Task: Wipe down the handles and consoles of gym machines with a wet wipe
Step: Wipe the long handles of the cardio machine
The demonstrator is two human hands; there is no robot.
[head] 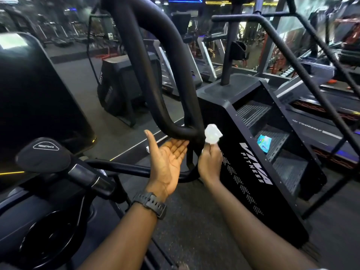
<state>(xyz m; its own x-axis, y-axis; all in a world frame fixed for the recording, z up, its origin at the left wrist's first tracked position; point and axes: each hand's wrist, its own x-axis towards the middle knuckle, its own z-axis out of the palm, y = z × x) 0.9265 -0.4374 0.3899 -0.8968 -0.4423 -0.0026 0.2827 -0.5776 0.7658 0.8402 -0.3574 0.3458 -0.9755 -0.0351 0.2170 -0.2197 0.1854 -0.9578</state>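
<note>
the right hand (210,162) pinches a bunched white wet wipe (213,134) between its fingertips, the wipe sticking up above the fingers and lying just beside the lower bend of the black looped handle (155,61). the left hand (165,162) is spread wide and flat, palm turned up and to the right, fingers reaching toward the underside of that same bend without gripping it; a dark watch (151,204) sits on its wrist. from the bend a thinner black bar (120,168) runs left toward a padded seat (43,154) on the near machine at the left. to the right stands a black stair climber (251,152) with white "viva fitness" lettering on its side panel, and a blue wipes packet (265,144) lies on one of its steps. farther off, treadmills (196,61) stand in a row across the dim gym floor.
</note>
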